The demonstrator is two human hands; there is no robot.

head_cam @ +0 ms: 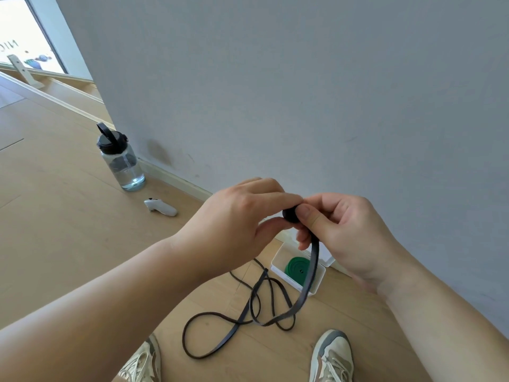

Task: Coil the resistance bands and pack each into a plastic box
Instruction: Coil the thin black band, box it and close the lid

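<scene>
Centre frame, left hand (237,216) and right hand (344,230) pinch the tight coil of a long dark flat rubber band (309,279), fingers curled; its tail loops across the wooden floor (68,230).

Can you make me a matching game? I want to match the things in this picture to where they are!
Things:
1. black band
2. green band
3. water bottle
4. white controller

Places:
A. lying on the floor beside the bottle
B. coiled up inside the white box
C. one end pinched by the left hand and right hand
D. standing on the floor near the wall

Pairs: 1-C, 2-B, 3-D, 4-A
</scene>
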